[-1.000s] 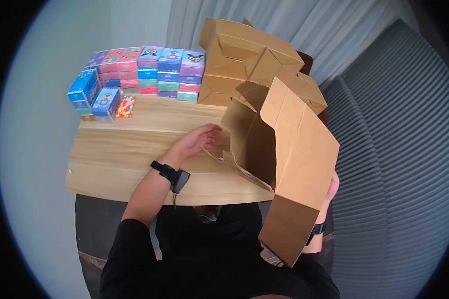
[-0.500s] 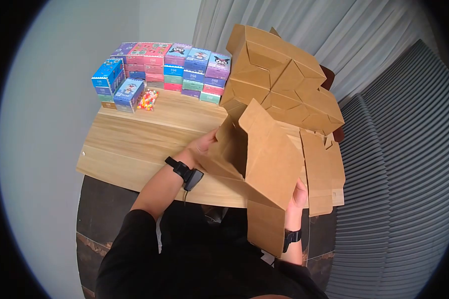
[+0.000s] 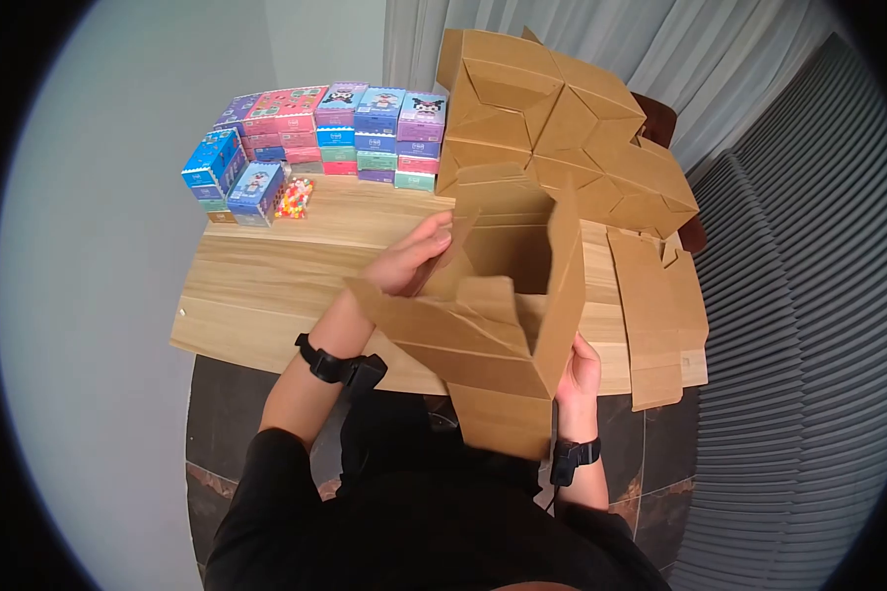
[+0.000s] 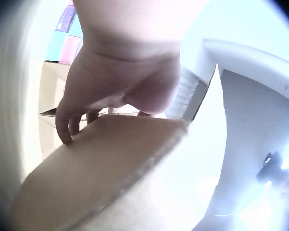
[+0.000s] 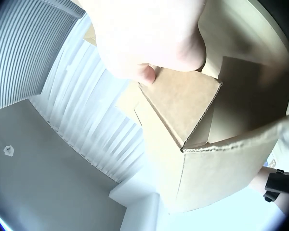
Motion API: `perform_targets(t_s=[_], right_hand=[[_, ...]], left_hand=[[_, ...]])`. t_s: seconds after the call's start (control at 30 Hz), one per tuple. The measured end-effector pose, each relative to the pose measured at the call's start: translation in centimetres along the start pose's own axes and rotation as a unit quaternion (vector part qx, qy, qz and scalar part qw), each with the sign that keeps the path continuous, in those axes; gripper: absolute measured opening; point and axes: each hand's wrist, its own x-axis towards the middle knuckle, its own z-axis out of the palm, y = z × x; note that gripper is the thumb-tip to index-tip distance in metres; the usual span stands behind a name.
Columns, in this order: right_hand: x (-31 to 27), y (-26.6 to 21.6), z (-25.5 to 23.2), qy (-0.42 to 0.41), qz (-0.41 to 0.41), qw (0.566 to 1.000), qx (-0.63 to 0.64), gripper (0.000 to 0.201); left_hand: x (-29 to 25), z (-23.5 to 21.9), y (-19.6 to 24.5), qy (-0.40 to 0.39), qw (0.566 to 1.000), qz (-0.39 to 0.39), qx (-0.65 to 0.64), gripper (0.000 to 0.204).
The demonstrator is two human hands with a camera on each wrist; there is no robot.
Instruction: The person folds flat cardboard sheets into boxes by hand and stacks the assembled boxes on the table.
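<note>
An open cardboard box (image 3: 503,345), its flaps spread, is held tilted over the table's front edge. At the box's left side, my left hand (image 3: 410,258) grips it; in the left wrist view the fingers of this hand (image 4: 120,84) bend over a cardboard panel (image 4: 106,163). My right hand (image 3: 580,372) holds the lower right side of the box. In the right wrist view, that hand (image 5: 151,41) lies over a box corner (image 5: 183,101), a fingertip against the cardboard; its other fingers are partly hidden. The box's interior shows in the head view.
Stacks of small colourful boxes (image 3: 375,123) line the table's back left, beside a bag of coloured pieces (image 3: 295,198). Large cardboard boxes (image 3: 522,108) are piled at the back right. A flattened cardboard piece (image 3: 648,325) lies on the table (image 3: 256,266) at the right.
The box has moved left and turned, with more of its interior showing. My left hand has gone from beside the box to gripping its side; my right hand has come left with it.
</note>
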Motion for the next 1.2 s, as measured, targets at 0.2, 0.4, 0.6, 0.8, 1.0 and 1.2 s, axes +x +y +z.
perform_targets(t_s=[0.2,0.4,0.6,0.8,1.0,1.2], right_hand=[[1.5,2.3,1.9,-0.036,0.042,0.998,-0.04,0.036],[3.7,3.3,0.9,-0.07,0.038,0.993,-0.089,0.034],[4.8,4.5,0.0,0.087,-0.063,0.947,-0.301,0.018],[3.0,4.9,2.7,0.036,-0.187,0.769,-0.611,0.044],[-0.1,4.1,9.8,-0.104,-0.364,0.696,-0.61,0.049],[-1.3,4.6,12.5,-0.191,-0.381,0.615,-0.663,0.055]], left_hand=[[-2.8,1.5,2.9,0.05,0.998,0.001,0.038,0.044],[-3.8,3.1,3.5,0.12,0.991,0.012,0.059,0.036],[-2.9,2.0,2.4,0.152,0.979,0.053,0.128,0.019],[-2.8,1.9,2.5,0.178,0.967,0.064,0.173,0.016],[-1.9,0.0,1.9,0.215,0.96,0.073,0.167,0.015],[-1.5,0.4,1.8,0.205,0.967,0.055,0.143,0.018]])
